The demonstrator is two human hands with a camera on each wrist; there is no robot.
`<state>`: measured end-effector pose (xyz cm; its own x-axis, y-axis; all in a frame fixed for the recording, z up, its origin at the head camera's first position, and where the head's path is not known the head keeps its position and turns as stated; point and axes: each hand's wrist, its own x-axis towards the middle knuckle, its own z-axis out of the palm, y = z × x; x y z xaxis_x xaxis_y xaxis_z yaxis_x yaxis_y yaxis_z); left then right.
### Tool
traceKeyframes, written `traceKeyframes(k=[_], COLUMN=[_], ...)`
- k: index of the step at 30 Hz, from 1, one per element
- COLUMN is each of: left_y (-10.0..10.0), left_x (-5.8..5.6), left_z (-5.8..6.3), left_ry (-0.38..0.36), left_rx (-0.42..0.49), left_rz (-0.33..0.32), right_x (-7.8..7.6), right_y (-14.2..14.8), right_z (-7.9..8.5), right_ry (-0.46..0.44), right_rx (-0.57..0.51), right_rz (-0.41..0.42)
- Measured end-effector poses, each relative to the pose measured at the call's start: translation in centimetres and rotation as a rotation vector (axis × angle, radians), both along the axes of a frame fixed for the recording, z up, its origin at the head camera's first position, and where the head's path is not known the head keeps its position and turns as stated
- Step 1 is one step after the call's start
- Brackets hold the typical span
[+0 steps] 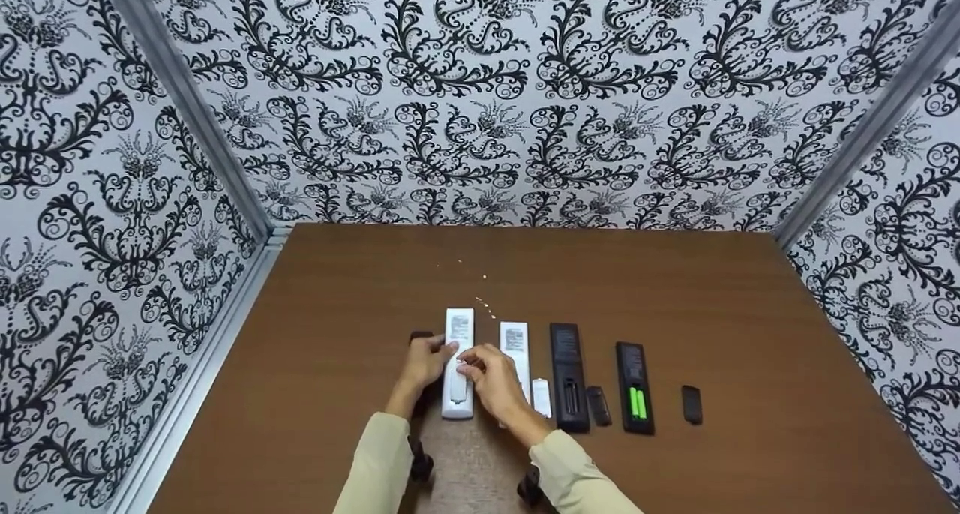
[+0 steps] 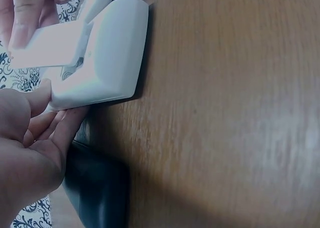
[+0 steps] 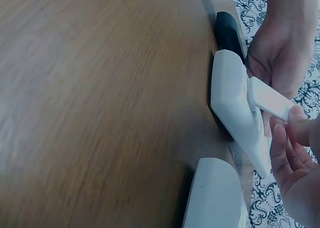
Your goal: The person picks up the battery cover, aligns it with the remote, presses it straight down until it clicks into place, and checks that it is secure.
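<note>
A white remote control [image 1: 460, 326] lies back side up on the table, printed label at its far end. My left hand [image 1: 424, 362] grips it along its left edge, thumb at the side of the battery compartment. With thumb and fingers my right hand [image 1: 491, 379] pinches the white battery cover [image 3: 270, 97]. In both wrist views the cover is tilted up from the remote, its near end still at the compartment's edge. Under the raised cover [image 2: 50, 44] part of the compartment shows; the rest of its inside is hidden.
Rightward lie a second white remote [image 1: 514, 338], a loose white cover [image 1: 541, 398], a black remote [image 1: 566, 349] with open compartment, its black cover [image 1: 598, 407], another black remote [image 1: 631, 360] with green batteries [image 1: 637, 404], and a black cover [image 1: 691, 405]. A dark remote [image 2: 100, 188] lies beneath my left hand.
</note>
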<state>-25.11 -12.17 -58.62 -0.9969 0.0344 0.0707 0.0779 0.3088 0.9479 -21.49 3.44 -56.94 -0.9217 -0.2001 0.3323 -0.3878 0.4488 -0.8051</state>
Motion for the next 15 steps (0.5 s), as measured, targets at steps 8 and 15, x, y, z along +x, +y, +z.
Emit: traceKeyframes(k=[8, 15], left_y=[0.27, 0.35], left_x=[0.32, 0.14], left_z=[0.67, 0.69], left_ry=[-0.01, -0.044], left_rx=[-0.069, -0.095], left_rz=[0.022, 0.037], right_x=[0.08, 0.07], right_y=[-0.27, -0.37], right_z=[-0.17, -0.57], right_ry=[-0.003, 0.003], right_rx=[0.011, 0.033], right_rz=[0.0, -0.015])
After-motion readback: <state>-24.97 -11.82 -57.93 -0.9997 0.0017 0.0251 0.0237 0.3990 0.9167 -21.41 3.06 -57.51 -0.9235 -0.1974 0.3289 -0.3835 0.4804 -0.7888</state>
